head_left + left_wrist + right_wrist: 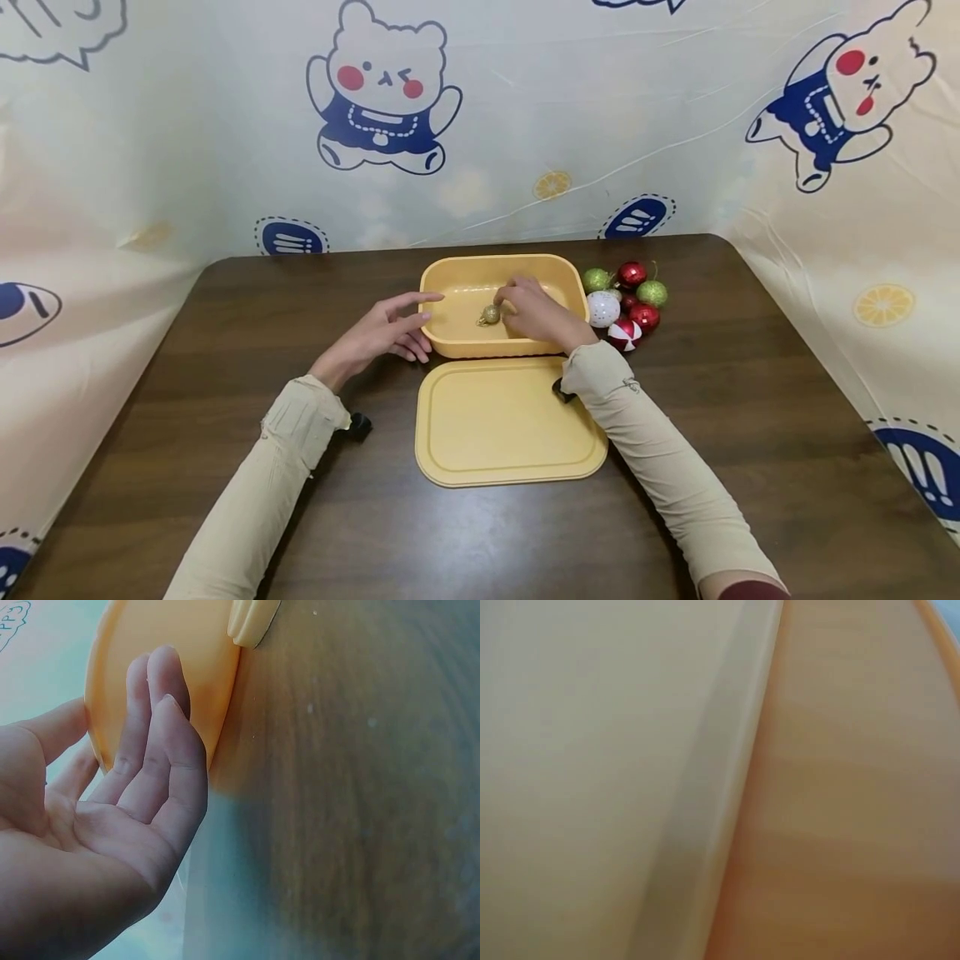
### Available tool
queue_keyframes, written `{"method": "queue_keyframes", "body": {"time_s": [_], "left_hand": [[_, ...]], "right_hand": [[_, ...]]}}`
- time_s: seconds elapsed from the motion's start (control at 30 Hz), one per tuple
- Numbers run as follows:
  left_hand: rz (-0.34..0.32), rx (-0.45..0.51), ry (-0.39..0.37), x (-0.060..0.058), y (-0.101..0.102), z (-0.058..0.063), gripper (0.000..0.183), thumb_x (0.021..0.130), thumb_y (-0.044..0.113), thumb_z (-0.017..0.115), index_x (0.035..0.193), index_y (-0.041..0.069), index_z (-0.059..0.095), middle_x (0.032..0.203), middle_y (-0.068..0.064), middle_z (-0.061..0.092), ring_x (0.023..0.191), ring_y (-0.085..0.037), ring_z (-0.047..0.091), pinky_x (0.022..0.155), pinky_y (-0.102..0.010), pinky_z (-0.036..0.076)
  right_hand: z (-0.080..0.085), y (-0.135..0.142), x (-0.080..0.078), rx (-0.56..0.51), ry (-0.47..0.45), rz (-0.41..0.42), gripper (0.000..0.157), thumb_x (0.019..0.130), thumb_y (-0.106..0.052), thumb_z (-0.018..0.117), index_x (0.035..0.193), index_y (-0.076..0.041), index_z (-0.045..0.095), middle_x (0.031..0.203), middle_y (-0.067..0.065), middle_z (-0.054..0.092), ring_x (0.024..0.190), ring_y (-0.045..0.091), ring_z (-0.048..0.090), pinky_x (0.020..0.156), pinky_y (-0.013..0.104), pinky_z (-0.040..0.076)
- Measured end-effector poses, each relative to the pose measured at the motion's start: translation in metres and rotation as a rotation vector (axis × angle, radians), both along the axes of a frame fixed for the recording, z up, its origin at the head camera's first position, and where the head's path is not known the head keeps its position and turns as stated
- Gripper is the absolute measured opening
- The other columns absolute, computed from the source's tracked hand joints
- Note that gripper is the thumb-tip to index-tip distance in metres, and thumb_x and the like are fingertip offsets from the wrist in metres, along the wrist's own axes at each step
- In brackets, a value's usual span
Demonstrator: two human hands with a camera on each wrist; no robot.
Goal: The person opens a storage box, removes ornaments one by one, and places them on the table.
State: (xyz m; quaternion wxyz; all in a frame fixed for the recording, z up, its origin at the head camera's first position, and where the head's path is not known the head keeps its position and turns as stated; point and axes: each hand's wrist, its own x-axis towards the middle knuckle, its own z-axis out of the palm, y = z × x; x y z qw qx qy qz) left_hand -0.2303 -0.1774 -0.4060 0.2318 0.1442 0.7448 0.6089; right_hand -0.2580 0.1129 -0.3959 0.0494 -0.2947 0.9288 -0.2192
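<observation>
A yellow rectangular box [504, 349] stands at the back of the table, its inside facing up. My left hand [378, 333] is at the box's left end, fingers extended and slightly spread; in the left wrist view the fingers [176, 750] lie along the outer wall of the box [202, 634]. Inside, my right hand [536, 312] reaches down with bent fingers. A small gold ball ornament [491, 314] is right at its fingertips; I cannot tell whether they grip it. The right wrist view shows only blurred yellow surfaces of the lid [592, 750] and box [840, 787], no hand.
A flat yellow lid [510, 425] lies in front of the box, partly under the right sleeve [652, 442]. Close to the box's right end sits a cluster of ball ornaments: red [632, 273], green [652, 293], white speckled [603, 308] and red-and-white [625, 334]. A printed curtain [495, 108] hangs behind the table.
</observation>
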Motion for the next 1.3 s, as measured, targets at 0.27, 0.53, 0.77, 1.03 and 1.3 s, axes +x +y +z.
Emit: {"method": "queue_keyframes", "body": {"time_s": [0.27,0.53,0.77,1.03,1.3], "left_hand": [[-0.005,-0.008,0.003,-0.0001,0.0003,0.0001,0.053,0.103,0.034,0.056,0.151,0.017,0.043,0.086,-0.025,0.070,0.073,-0.033,0.072,0.068,-0.045,0.061],[-0.013,-0.006,0.009,-0.0015,0.0006,0.0002,0.053,0.103,0.033,0.055,0.151,0.016,0.042,0.086,-0.025,0.070,0.073,-0.033,0.072,0.069,-0.045,0.061],[-0.010,-0.007,0.009,-0.0002,0.0006,0.0011,0.051,0.103,0.033,0.055,0.150,0.018,0.043,0.086,-0.025,0.069,0.072,-0.033,0.071,0.068,-0.045,0.061],[0.001,-0.015,-0.003,0.0011,0.0000,0.0009,0.053,0.102,0.037,0.056,0.150,0.019,0.044,0.086,-0.023,0.070,0.072,-0.032,0.072,0.069,-0.044,0.061],[-0.002,-0.019,-0.003,-0.0001,0.0005,0.0013,0.051,0.102,0.038,0.056,0.149,0.021,0.045,0.086,-0.023,0.070,0.073,-0.031,0.072,0.069,-0.043,0.061]], "right_hand": [[0.0002,-0.0023,-0.0036,-0.132,-0.125,0.049,0.032,0.098,-0.003,0.053,0.127,-0.007,0.065,0.114,0.009,0.066,0.100,0.021,0.062,0.090,0.038,0.050],[-0.0014,-0.0018,-0.0038,-0.195,-0.151,0.063,0.015,0.097,-0.013,0.066,0.109,-0.008,0.072,0.099,0.006,0.070,0.086,0.018,0.065,0.081,0.035,0.053],[-0.0011,-0.0023,-0.0032,-0.180,-0.130,0.035,0.015,0.096,-0.012,0.067,0.109,-0.006,0.072,0.099,0.006,0.070,0.091,0.019,0.064,0.081,0.035,0.053],[-0.0009,-0.0033,-0.0034,-0.165,-0.083,0.015,0.013,0.097,-0.012,0.065,0.107,-0.008,0.072,0.097,0.003,0.070,0.085,0.016,0.063,0.077,0.033,0.051],[0.0074,-0.0028,0.0010,-0.144,-0.024,-0.001,0.017,0.096,-0.010,0.064,0.111,-0.007,0.072,0.101,0.004,0.071,0.087,0.016,0.064,0.078,0.033,0.053]]}}
